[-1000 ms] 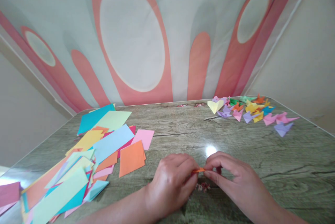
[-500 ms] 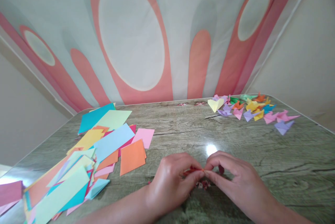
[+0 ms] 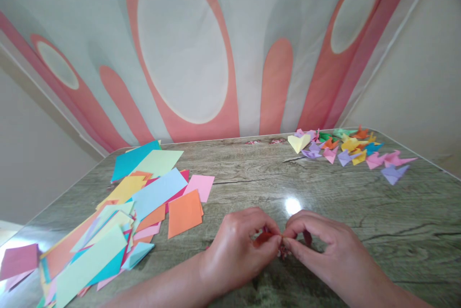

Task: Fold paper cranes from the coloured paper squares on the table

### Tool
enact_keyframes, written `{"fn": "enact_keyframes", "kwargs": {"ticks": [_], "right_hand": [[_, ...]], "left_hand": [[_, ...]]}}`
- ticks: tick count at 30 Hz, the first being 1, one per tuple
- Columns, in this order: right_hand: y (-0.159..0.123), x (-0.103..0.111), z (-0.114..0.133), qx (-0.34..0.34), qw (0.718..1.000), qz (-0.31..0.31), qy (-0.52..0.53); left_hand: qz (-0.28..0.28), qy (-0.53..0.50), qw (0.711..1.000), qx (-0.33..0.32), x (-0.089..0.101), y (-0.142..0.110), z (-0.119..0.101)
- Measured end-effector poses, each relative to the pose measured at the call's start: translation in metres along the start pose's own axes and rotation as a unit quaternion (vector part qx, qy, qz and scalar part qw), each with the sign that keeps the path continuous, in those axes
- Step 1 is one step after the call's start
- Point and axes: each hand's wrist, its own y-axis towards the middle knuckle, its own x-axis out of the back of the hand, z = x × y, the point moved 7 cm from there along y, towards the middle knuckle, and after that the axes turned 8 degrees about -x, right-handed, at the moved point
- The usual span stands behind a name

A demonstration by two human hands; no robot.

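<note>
Low over the front of the table, my left hand point(image 3: 239, 245) pinches a small piece of orange folded paper point(image 3: 262, 239), mostly covered by the fingers. My right hand point(image 3: 326, 245) meets it from the other side, thumb and forefinger closed at the paper's tip. The fingertips of both hands nearly touch, and the exact shape of the fold is hidden. To the left of my left hand lies an orange paper sheet point(image 3: 185, 214) on the table.
Loose coloured paper point(image 3: 90, 265) spreads over the table's left side, with a folded light-blue piece point(image 3: 139, 255) at its edge. Several small folded paper birds point(image 3: 345, 157) and a pale yellow paper heart point(image 3: 298, 143) sit at the back right. A printed curtain point(image 3: 248, 82) hangs behind the wood-grain table point(image 3: 245, 169).
Both hands stay pinched together at the orange paper, with slight finger movement; more of its orange surface shows inside my left hand. The whole view has shifted slightly.
</note>
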Motion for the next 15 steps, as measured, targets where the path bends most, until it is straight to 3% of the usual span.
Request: {"fn": "enact_keyframes", "kwargs": {"ticks": [15], "right_hand": [[0.006,0.001,-0.012,-0.068,0.997,0.022,0.004]], "left_hand": [[0.054,0.012,0.996,0.065,0.020,0.008,0.012]]}}
